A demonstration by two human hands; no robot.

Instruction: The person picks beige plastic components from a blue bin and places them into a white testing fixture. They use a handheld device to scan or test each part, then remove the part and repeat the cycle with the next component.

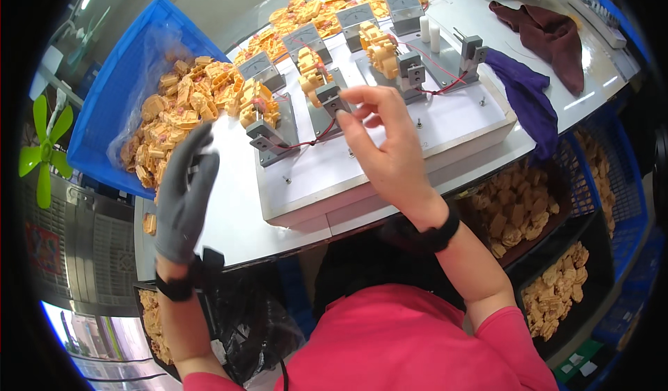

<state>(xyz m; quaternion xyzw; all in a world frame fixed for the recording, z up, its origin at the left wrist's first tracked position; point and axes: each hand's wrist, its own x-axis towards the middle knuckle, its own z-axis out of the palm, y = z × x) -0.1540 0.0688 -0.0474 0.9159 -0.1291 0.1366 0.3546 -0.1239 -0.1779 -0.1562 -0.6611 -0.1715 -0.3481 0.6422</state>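
My bare right hand [390,147] is at the second test fixture from the left. Its thumb and index finger close on the end of the grey metal block [325,97], and the other fingers curl in. A yellow plastic part [310,71] sits on that fixture, right behind the block. My left hand [186,199], in a grey glove, hovers at the near edge of the heap of yellow plastic parts [184,102]. Its fingers point away from me with a gap at the thumb, and I see nothing held. More yellow parts sit on the first fixture [259,105] and the third fixture [379,51].
A blue bin [104,130] lined with clear plastic holds the heap. Behind the fixtures stand several grey dial meters [305,41], with more parts beyond. Purple cloth [525,98] and maroon cloth [550,39] lie at right. Crates of parts [515,206] stand below the table edge.
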